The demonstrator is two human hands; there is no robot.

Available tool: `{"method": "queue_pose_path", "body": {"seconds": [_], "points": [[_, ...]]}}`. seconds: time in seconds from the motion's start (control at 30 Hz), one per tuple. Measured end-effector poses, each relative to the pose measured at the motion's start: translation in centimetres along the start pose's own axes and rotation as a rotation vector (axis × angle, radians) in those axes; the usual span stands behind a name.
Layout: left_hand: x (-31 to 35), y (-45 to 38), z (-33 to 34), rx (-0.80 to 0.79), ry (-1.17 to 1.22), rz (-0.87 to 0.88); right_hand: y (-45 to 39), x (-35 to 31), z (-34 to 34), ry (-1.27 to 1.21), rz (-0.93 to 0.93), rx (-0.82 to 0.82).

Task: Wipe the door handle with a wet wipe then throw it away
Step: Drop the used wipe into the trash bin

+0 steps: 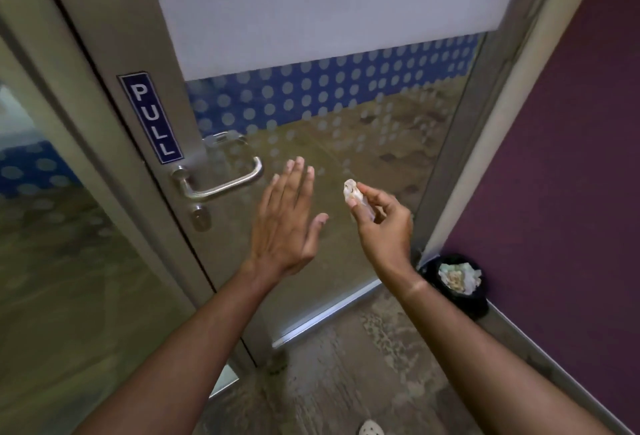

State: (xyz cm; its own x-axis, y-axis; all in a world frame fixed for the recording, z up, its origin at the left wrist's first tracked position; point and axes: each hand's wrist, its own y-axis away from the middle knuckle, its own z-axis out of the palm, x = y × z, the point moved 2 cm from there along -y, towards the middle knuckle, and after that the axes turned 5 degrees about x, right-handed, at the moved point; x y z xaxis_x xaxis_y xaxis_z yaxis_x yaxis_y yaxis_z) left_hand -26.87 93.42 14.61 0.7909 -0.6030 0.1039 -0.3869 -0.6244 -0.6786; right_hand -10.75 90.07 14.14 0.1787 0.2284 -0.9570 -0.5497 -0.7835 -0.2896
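Right hand (382,226) pinches balled wet wipe (352,193); left hand (287,226) flat, empty, near door handle (221,180). Glass door (346,115) (dotted film), purple wall (561,157), bin (457,282) in corner.

The door handle (221,178) is a brushed metal lever, bent into a squared loop, mounted on the door's grey frame left of the frame's centre, its bar running rightward and slightly upward. The wet wipe (353,193) is a small crumpled whitish wad with faint tan marks, right of centre, apart from the handle. A black bin (457,282) holding crumpled paper stands at lower right.
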Motion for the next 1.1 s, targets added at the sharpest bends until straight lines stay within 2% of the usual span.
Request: {"method": "queue_pose_path", "body": {"seconds": [0.1, 0.33, 0.7, 0.93, 1.1], "points": [[2.7, -1.2, 2.2, -0.043, 0.046, 0.03, -1.2, 0.5, -3.7, 0.097, -0.087, 0.075], [10.9, -4.9, 9.4, -0.119, 0.141, 0.118, -5.6, 3.6, -13.4, 0.196, -0.085, 0.228], [25.4, -10.3, 25.6, -0.311, 0.227, 0.16, -15.5, 13.2, -30.2, 0.442, -0.085, 0.417], [29.7, -11.2, 33.4, -0.425, 0.242, 0.178, -18.5, 18.5, -35.7, 0.523, 0.013, 0.479], [30.3, -13.2, 39.4, -0.398, 0.322, 0.193, -21.0, 22.1, -37.5, 0.615, 0.073, 0.489]]}}
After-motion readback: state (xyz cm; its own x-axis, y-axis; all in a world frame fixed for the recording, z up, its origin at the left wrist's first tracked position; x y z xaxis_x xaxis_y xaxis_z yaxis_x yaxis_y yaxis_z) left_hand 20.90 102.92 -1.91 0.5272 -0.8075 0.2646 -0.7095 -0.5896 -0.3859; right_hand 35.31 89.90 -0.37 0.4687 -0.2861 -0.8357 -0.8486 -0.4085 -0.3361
